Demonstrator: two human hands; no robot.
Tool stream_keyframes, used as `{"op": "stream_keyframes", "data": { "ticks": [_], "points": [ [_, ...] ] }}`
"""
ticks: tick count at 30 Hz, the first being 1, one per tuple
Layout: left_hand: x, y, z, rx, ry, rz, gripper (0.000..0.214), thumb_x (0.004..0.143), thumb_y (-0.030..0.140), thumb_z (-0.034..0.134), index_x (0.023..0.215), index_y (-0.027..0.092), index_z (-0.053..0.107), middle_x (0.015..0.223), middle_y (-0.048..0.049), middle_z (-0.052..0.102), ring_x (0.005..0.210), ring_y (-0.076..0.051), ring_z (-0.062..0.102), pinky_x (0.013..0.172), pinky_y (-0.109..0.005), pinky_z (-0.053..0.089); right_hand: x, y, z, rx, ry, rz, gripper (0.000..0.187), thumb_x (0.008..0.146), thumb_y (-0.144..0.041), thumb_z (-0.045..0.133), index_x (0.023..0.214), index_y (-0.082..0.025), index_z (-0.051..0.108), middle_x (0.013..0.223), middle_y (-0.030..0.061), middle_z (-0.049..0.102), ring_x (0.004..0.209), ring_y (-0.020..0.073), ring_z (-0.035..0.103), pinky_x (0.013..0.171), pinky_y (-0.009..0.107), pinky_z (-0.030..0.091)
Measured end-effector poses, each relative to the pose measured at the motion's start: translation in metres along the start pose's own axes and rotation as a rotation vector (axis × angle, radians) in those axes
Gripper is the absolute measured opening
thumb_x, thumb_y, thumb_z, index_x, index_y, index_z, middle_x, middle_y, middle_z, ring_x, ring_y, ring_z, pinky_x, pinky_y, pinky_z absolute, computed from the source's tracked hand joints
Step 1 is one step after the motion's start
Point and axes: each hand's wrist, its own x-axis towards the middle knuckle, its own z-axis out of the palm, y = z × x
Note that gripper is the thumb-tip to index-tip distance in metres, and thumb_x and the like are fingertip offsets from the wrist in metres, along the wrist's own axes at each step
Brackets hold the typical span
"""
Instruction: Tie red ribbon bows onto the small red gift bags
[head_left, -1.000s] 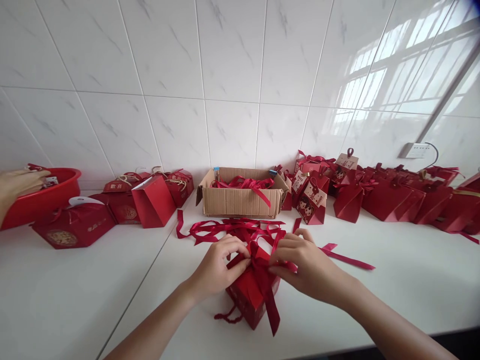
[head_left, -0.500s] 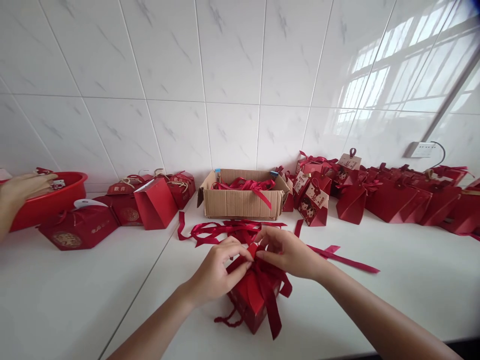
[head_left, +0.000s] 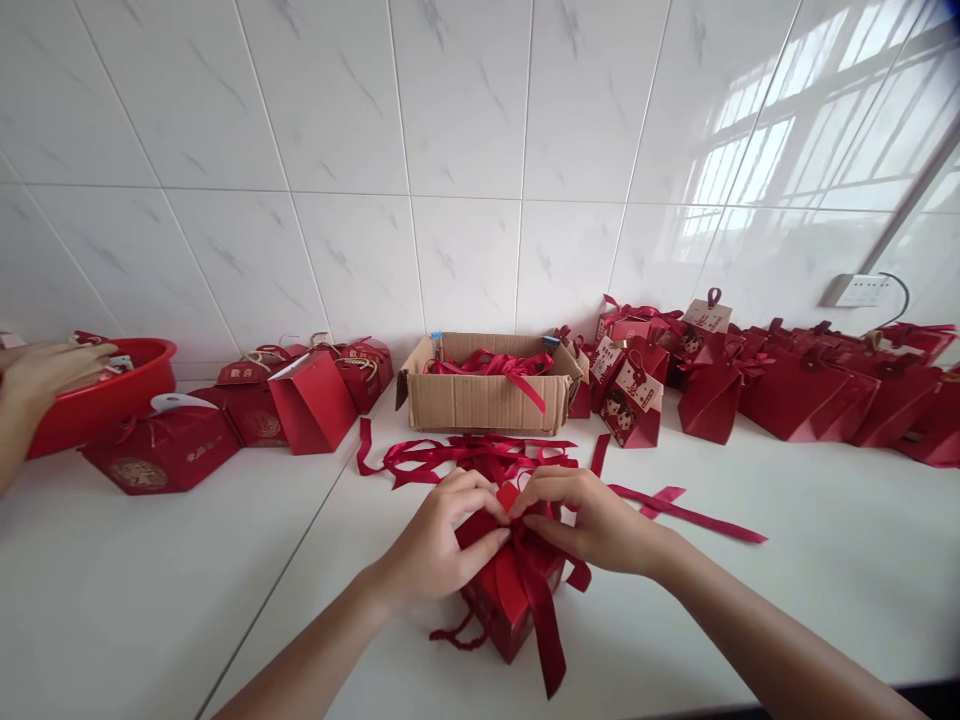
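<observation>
A small red gift box [head_left: 504, 612] stands on the white counter [head_left: 787, 590] right in front of me, with a dark red ribbon [head_left: 541, 620] wrapped round it and hanging down its front. My left hand [head_left: 437, 537] and my right hand [head_left: 592, 518] meet on top of the box. The fingers of both pinch the ribbon at the knot. Behind the box lies a heap of loose red ribbons [head_left: 457, 457].
An open cardboard box [head_left: 484, 400] with ribbons stands at the back. Several finished red gift boxes [head_left: 795, 395] line the wall on the right, and more red boxes [head_left: 311, 400] sit at the left. Another person's hand [head_left: 37, 372] reaches into a red basin [head_left: 112, 395] at far left.
My right hand has moved left from the box's right side to its top, meeting my left hand at the knot. The ribbon tails now hang lower down the front.
</observation>
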Motion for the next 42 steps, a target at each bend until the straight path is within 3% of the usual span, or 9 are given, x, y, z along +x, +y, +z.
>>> {"op": "stream_keyframes", "data": {
  "ticks": [4,10,14,17,22,26,33,39,42],
  "points": [
    [0.000,-0.002,0.001,0.005,0.042,0.021,0.010,0.082,0.016,0.058,0.075,0.021,0.063,0.083,-0.0015,0.064,0.083,-0.017,0.058,0.080,-0.032,0.047,-0.002,0.005,0.002,0.016,-0.033,-0.107,0.031,0.088,-0.007,0.050,0.100,-0.023,0.073,0.091,0.0058,0.065,0.082,0.0137,0.059,0.072,0.026,0.050],
    [-0.001,0.000,-0.006,0.130,0.085,0.095,0.011,0.083,0.013,0.054,0.077,0.020,0.060,0.080,-0.0004,0.067,0.078,-0.016,0.059,0.086,-0.034,0.045,-0.007,0.008,0.005,-0.045,-0.096,-0.134,0.042,0.087,-0.003,0.044,0.109,-0.025,0.072,0.092,0.0081,0.057,0.082,0.0150,0.055,0.072,0.030,0.051],
    [-0.001,0.001,-0.011,0.279,0.121,0.140,0.011,0.079,0.012,0.055,0.074,0.020,0.059,0.075,-0.0003,0.066,0.073,-0.016,0.057,0.075,-0.032,0.046,-0.009,0.009,0.006,-0.111,-0.122,-0.128,0.048,0.085,0.001,0.041,0.111,-0.026,0.071,0.087,0.0066,0.049,0.077,0.0146,0.049,0.070,0.030,0.050],
    [-0.002,0.001,-0.015,0.334,0.129,0.093,0.010,0.078,0.013,0.054,0.072,0.020,0.057,0.069,0.0007,0.061,0.068,-0.015,0.054,0.069,-0.030,0.045,-0.009,0.008,0.007,-0.113,-0.128,-0.114,0.050,0.084,0.002,0.040,0.113,-0.027,0.070,0.087,0.0063,0.047,0.077,0.0146,0.048,0.070,0.030,0.050],
    [-0.002,0.000,-0.017,0.177,-0.010,-0.018,0.006,0.085,0.020,0.051,0.081,0.021,0.055,0.079,0.0006,0.061,0.074,-0.015,0.055,0.073,-0.029,0.046,-0.011,0.008,0.009,-0.099,-0.116,-0.109,0.052,0.083,0.004,0.040,0.113,-0.027,0.070,0.089,0.0062,0.047,0.080,0.0153,0.048,0.074,0.032,0.050],
    [0.001,-0.003,-0.013,0.071,-0.088,0.027,0.014,0.086,0.019,0.052,0.093,0.024,0.063,0.092,-0.0018,0.063,0.088,-0.016,0.056,0.079,-0.029,0.046,-0.011,0.009,0.012,-0.054,-0.094,-0.113,0.054,0.083,0.005,0.040,0.110,-0.030,0.071,0.091,0.0057,0.047,0.084,0.0156,0.049,0.076,0.032,0.050],
    [0.001,0.000,-0.012,-0.038,-0.096,0.045,0.008,0.082,0.014,0.056,0.076,0.020,0.057,0.089,-0.0027,0.057,0.088,-0.017,0.055,0.083,-0.030,0.045,-0.011,0.008,0.015,-0.046,-0.092,-0.075,0.058,0.080,0.007,0.040,0.110,-0.033,0.071,0.091,0.0052,0.045,0.085,0.0156,0.049,0.076,0.031,0.051],
    [-0.001,-0.001,-0.015,0.034,-0.120,0.050,0.020,0.076,0.009,0.055,0.091,0.023,0.052,0.096,-0.0025,0.056,0.093,-0.019,0.050,0.087,-0.034,0.044,-0.012,0.008,0.015,-0.042,-0.089,-0.068,0.057,0.082,0.006,0.040,0.109,-0.033,0.071,0.092,0.0052,0.045,0.086,0.0154,0.049,0.079,0.032,0.051],
    [-0.001,-0.003,-0.012,0.070,-0.110,0.054,0.020,0.075,0.007,0.052,0.087,0.022,0.051,0.095,-0.0025,0.056,0.093,-0.019,0.049,0.085,-0.033,0.044,-0.012,0.009,0.016,-0.032,-0.087,-0.065,0.056,0.083,0.005,0.039,0.109,-0.033,0.071,0.092,0.0052,0.045,0.085,0.0151,0.049,0.079,0.032,0.051]
  ]
}}
